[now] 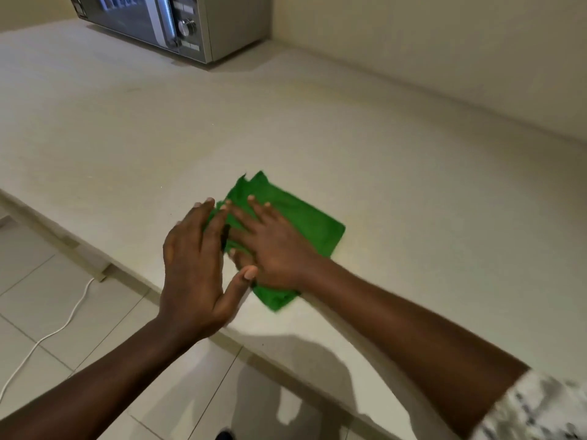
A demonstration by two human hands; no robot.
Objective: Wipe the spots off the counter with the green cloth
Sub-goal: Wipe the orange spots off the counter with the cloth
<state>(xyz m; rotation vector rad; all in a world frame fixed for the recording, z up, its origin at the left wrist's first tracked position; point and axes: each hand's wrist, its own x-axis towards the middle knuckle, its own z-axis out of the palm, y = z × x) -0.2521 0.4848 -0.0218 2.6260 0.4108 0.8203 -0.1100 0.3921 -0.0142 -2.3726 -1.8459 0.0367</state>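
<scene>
A folded green cloth [306, 221] lies on the pale counter [397, 160] close to its front edge. My right hand [274, 244] rests flat on the cloth with its fingers spread, pressing it down. My left hand [190, 265] stands beside it, fingers straight and together along the cloth's left edge, thumb reaching toward the right hand. The cloth's left part is hidden under both hands. A tiny dark speck [263, 344] shows on the counter near the front edge.
A silver microwave [190, 27] stands at the back of the counter, against the wall [444, 42]. Left of the counter's edge is tiled floor [38, 281] with a white cable [65, 325] lying across it.
</scene>
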